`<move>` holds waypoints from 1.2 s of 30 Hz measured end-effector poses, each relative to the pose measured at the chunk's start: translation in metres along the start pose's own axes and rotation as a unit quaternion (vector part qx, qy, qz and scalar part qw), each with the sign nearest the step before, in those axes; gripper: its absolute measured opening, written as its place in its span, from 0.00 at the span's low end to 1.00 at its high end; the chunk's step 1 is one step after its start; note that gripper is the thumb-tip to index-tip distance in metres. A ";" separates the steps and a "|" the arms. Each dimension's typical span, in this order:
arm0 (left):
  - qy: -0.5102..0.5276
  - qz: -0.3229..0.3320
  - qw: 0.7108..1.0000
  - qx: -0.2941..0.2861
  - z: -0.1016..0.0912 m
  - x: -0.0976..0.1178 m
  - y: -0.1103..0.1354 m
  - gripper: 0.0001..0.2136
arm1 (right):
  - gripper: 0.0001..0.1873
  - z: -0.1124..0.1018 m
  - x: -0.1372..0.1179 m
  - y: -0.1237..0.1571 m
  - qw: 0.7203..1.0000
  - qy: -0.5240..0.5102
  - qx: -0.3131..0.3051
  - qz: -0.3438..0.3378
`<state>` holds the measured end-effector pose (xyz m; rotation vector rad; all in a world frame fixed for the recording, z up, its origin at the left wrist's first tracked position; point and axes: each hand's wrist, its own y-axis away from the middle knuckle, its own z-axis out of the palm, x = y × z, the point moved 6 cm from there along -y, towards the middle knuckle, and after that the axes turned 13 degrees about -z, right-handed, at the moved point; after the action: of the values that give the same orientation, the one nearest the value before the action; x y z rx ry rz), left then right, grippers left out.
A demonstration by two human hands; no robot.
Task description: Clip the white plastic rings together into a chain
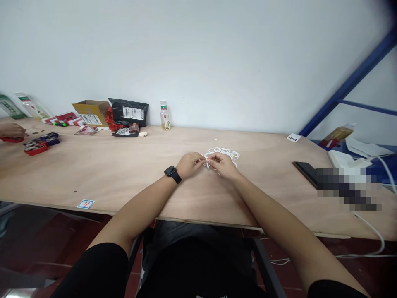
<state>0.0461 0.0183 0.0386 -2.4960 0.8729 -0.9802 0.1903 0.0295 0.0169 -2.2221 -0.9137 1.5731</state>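
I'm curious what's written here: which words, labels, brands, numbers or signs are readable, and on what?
"11", possibly just two red strokes: card at the front edge of the table.
Cut off, unreadable: lettering on the black shirt.
Too small or blurred to read: labels on the upright bottle, cardboard box, black parcel and left-hand bottles.

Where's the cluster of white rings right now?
In the head view, the white rings lie slightly right of centre on the table, mostly just beyond the right hand.

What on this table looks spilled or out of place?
Nothing looks spilled. A dark speck lies alone near the front edge of the table, at left, and a white speck sits apart behind the white rings; both look like strays, too small to identify.
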 end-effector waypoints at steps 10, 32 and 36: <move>-0.099 -0.111 0.989 0.001 0.001 -0.027 -0.003 0.09 | 0.26 -0.089 0.058 -0.003 0.919 0.393 0.027 0.036; -0.076 -0.134 0.979 -0.132 0.017 -0.042 0.002 0.24 | 0.22 0.033 0.005 0.006 0.938 0.230 -0.240 -0.100; -0.060 -0.122 0.984 -0.117 0.013 -0.035 0.000 0.24 | 0.21 0.031 -0.010 0.008 0.943 0.180 -0.254 -0.116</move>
<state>0.0351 0.0420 0.0113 -2.8835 0.6903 -0.8282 0.1623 0.0128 0.0079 -2.4903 -1.5193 0.8462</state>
